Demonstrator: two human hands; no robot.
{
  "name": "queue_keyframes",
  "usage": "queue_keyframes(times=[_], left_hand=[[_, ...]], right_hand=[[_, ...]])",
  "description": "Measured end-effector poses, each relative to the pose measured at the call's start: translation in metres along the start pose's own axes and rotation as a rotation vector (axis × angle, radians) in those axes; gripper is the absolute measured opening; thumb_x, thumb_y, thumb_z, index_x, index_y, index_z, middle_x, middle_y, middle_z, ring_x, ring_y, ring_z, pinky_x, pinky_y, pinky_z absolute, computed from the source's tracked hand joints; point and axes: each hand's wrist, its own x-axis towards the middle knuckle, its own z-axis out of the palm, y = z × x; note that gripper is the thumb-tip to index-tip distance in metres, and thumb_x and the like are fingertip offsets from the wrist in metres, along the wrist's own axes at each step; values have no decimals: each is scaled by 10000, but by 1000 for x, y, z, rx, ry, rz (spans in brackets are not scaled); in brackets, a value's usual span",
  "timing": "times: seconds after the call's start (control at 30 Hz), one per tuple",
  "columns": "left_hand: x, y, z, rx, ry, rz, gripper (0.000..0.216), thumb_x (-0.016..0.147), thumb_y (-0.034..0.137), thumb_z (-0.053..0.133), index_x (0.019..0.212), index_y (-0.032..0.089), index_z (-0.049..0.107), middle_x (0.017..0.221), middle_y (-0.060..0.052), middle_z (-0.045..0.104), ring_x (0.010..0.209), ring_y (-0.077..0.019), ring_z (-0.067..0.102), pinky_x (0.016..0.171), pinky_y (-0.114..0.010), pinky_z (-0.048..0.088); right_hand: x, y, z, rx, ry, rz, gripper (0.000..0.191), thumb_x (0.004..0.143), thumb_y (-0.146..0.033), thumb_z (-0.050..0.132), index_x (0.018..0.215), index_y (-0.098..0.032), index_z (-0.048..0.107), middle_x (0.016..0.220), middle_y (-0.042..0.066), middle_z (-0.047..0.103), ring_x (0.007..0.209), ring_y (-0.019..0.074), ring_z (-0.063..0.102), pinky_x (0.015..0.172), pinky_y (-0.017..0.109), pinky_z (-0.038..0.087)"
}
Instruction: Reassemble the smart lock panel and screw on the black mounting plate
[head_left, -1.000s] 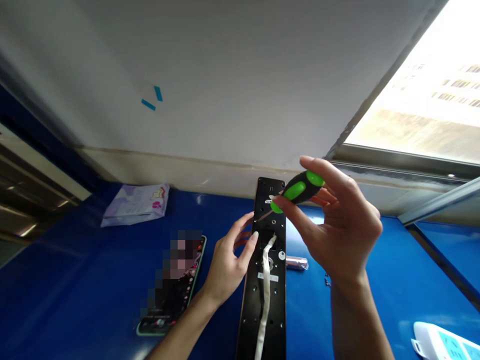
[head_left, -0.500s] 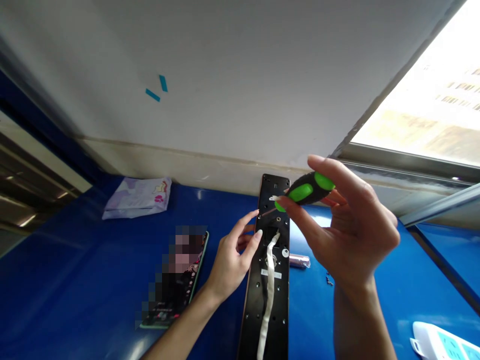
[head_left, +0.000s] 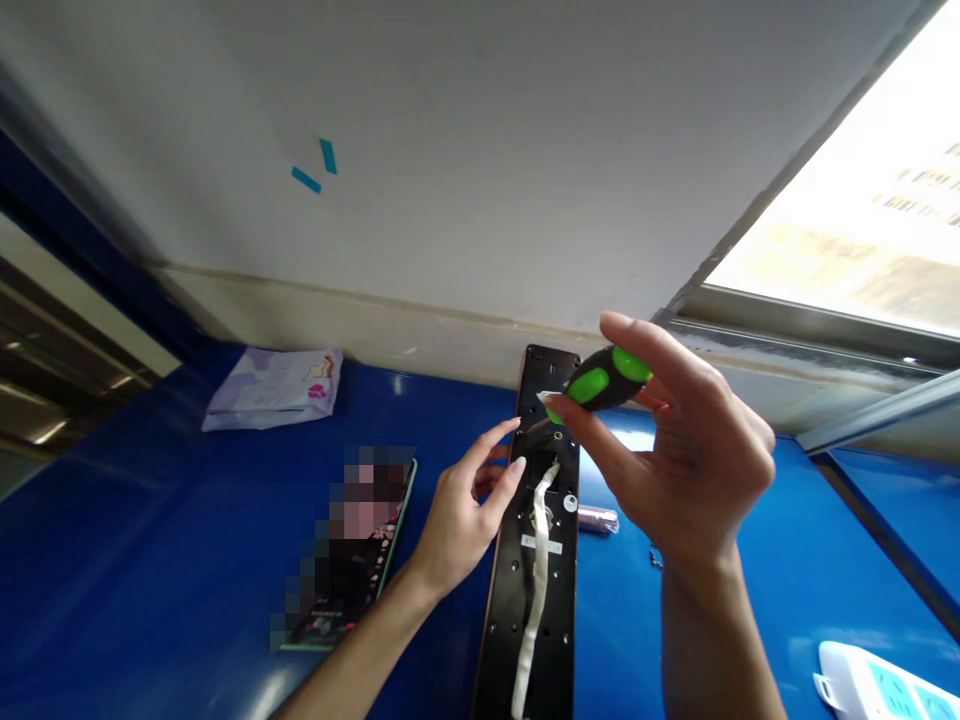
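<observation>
A long black panel (head_left: 531, 590) with screw holes lies on the blue table, running away from me. A white wrapped cable (head_left: 541, 570) comes out of an opening in it and trails towards me. My left hand (head_left: 469, 510) holds the panel's left edge, thumb on top and curled fingers at the side. In my right hand (head_left: 690, 450) is a screwdriver (head_left: 611, 378) with a green and black handle, pinched between thumb and fingers. Its thin shaft slants down left to the panel's left side, near my left fingertips. Whether the tip sits in a screw is too small to tell.
A phone (head_left: 356, 560) with a partly blurred screen lies left of my arm. Farther back is a white and purple packet (head_left: 274, 388). Right of the panel are a small wrapped item (head_left: 598, 519), several tiny screws (head_left: 655, 557) and a white power strip (head_left: 870, 685). A wall (head_left: 450, 200) stands behind.
My right hand and the screwdriver handle have shifted slightly left. My left hand keeps its place on the panel. The view has moved a little.
</observation>
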Motion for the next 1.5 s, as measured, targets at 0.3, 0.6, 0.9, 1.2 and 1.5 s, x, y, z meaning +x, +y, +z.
queue_keyframes(times=[0.3,0.6,0.9,1.2,1.5], left_hand=[[0,-1,-1,125,48,97,418,1042,399,648,1447,294,646,1255,-60,788,931,-201,806,858,-309,675],[0,9,-10,510,259,579,217,977,192,749,1189,224,775,1184,-64,808,1102,-206,757,1010,-351,617],[2,15,-10,420,286,669,58,942,128,783,954,183,795,891,-29,821,839,-161,749,825,-274,615],[0,11,-11,422,270,656,84,934,122,790,943,205,787,871,-16,812,834,-166,746,823,-295,623],[-1,3,-5,291,158,210,333,1031,360,670,1346,262,709,1317,-72,784,1088,-225,792,961,-373,667]], right_hand=[[0,2,0,52,55,-28,724,819,-73,862,1448,-375,665,1198,22,825,892,247,795,714,425,720],[1,-13,-7,95,154,67,628,796,-204,921,1355,-408,723,1204,-12,820,887,272,808,637,448,700],[2,-17,-11,123,106,126,639,819,-187,897,1369,-451,706,1229,-25,811,947,273,806,653,432,717],[2,-12,-10,193,68,120,650,816,-133,884,1395,-357,692,1244,35,805,921,244,801,636,390,709],[1,2,-4,82,102,89,622,823,-120,872,1374,-350,701,1183,29,806,948,250,809,784,440,735]])
